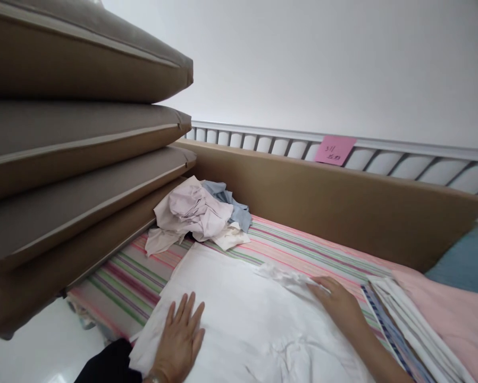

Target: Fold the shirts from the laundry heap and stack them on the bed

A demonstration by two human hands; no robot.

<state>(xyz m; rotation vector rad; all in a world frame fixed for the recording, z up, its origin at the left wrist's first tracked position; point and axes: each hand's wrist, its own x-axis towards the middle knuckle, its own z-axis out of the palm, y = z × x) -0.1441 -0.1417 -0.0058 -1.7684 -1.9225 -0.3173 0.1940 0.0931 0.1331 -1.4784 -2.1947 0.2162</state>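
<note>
A white cloth [239, 314] lies spread flat on a striped sheet [302, 247]. My left hand [181, 332] rests flat on the cloth's near left part, fingers stretched out and together. My right hand [338, 300] lies on the cloth's right edge, fingers pressed down on a wrinkled bit of the fabric near its far corner; it holds nothing that I can make out.
A crumpled heap of pale pink and blue clothes [201, 215] sits at the back left. Several grey cushions [75, 159] are stacked at left. A brown padded board [342, 197] runs behind, with a pink note [334, 150] above. Folded striped cloths [410, 324] lie at right.
</note>
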